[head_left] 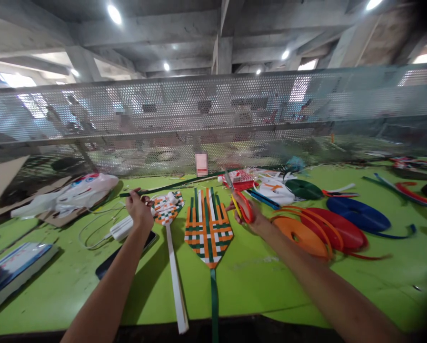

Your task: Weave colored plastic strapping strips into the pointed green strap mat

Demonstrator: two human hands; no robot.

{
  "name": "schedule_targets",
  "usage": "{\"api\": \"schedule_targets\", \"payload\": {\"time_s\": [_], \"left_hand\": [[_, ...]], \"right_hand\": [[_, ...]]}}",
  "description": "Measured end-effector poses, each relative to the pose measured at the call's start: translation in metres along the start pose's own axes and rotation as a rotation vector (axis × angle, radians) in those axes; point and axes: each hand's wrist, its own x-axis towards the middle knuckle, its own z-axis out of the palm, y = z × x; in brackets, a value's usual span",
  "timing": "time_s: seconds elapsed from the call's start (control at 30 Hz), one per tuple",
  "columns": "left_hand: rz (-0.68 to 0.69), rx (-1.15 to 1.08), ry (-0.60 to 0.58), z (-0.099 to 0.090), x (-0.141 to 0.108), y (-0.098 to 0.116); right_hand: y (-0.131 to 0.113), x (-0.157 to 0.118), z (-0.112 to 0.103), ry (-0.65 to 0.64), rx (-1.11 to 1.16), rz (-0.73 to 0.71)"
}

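Observation:
Pinched in the fingers of my left hand is one end of a dark green strip, which stretches rightward above the table. My right hand grips scissors with red and yellow handles, blades pointing up near the strip; whether the blades touch it I cannot tell. Between my hands lies a woven piece of orange, green and white strips, pointed at the bottom, with loose strip ends at the top and a green tail. Left of it, beside my left hand, sits a second woven piece with a long white tail.
Rolls of orange, red, blue and green strip lie at the right. A phone, a white charger and a plastic bag are at the left. A perforated metal screen stands behind the green table.

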Motion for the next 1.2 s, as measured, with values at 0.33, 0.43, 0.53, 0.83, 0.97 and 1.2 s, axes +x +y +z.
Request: {"api": "schedule_targets", "payload": {"time_s": [0.33, 0.43, 0.53, 0.83, 0.97, 1.2], "left_hand": [[0.02, 0.027, -0.024, -0.0011, -0.0004, -0.003], [0.053, 0.036, -0.036, -0.0032, 0.0023, -0.0024], [0.071, 0.038, -0.052, -0.0033, 0.0023, -0.0022], [0.063, 0.06, -0.043, -0.003, 0.0013, -0.0034], [0.047, 0.073, -0.033, -0.0021, 0.0013, -0.0025], [0.053, 0.073, -0.042, -0.0028, 0.0015, -0.0038]], "right_hand": [[0.0003, 0.0018, -0.0013, 0.003, 0.028, -0.03], [0.0009, 0.0027, -0.0013, 0.036, -0.009, -0.007], [-0.0018, 0.0005, 0.0001, 0.046, -0.024, 0.003], [-0.0065, -0.0026, 0.0029, 0.071, -0.026, 0.006], [-0.0054, -0.0019, 0.0034, 0.066, -0.027, 0.003], [-0.0068, -0.0035, 0.0048, 0.078, -0.039, 0.0]]}}
